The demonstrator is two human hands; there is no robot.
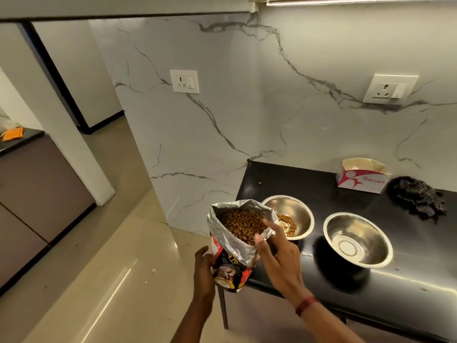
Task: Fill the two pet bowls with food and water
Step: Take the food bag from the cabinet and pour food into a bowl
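Observation:
My left hand (203,266) grips the lower part of an open pet food bag (235,246) with a silver lining, held upright past the counter's left edge. Brown kibble (243,225) fills the bag. My right hand (277,251) pinches the bag's open rim on its right side, fingers touching the foil. On the black counter (408,280) stand two steel bowls. The left bowl (295,209) holds a small heap of kibble (288,224). The right bowl (358,240) holds nothing.
A white and red tissue box (362,175) and a crumpled black cloth (418,198) lie at the back of the counter. The marble wall carries two sockets (184,81) (389,89). Glossy tiled floor (111,280) spreads to the left, with another cabinet (32,194) beyond.

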